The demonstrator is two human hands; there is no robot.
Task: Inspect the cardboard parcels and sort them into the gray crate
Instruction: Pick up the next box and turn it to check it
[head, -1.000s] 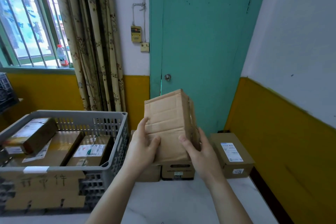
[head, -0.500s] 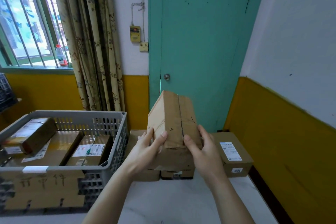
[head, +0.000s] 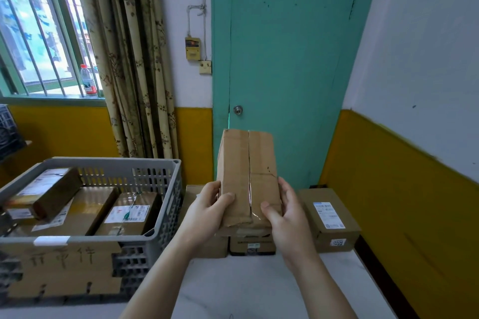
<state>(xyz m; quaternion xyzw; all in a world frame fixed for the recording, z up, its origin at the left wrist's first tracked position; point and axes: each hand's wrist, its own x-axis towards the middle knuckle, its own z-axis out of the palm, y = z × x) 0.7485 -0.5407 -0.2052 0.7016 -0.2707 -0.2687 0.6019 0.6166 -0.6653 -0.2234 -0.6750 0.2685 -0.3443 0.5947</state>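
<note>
Gripping the lower end of a cardboard parcel (head: 247, 176), the left hand (head: 207, 211) places its thumb across the taped front face with the remaining fingers wrapped behind the left edge. The right hand (head: 285, 211) mirrors this hold on the right edge, thumb on the front. The parcel is held upright in the air, its taped centre seam facing the camera, above a row of boxes at the back of the white table (head: 246, 287). A labelled box (head: 329, 217) lies just to the right. The gray crate (head: 145, 176) stands to the left on the table, holding three labelled parcels.
</note>
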